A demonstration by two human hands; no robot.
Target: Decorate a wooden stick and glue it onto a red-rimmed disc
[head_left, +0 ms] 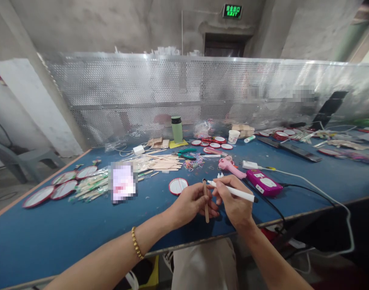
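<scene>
My left hand (193, 201) grips a flat wooden craft stick (206, 207) upright between thumb and fingers, over the front part of the blue table. A white marker (237, 192) with a dark end is pinched in my right hand (237, 207). Its tip points left at the upper part of the stick, which looks dark at its top end; whether tip and stick touch, I cannot tell. Just behind my left hand lies a round white disc with a red rim (178, 186). A pink glue gun (231, 167) lies beyond my right hand.
On the blue table (90, 237), a purple power box (263, 183) with cables sits to the right. Wooden sticks (164, 162), pliers (186, 153) and a lit, blurred screen (123, 182) lie left of centre. A green bottle (177, 129) and paper cup (233, 137) stand before a perforated metal screen (136, 92).
</scene>
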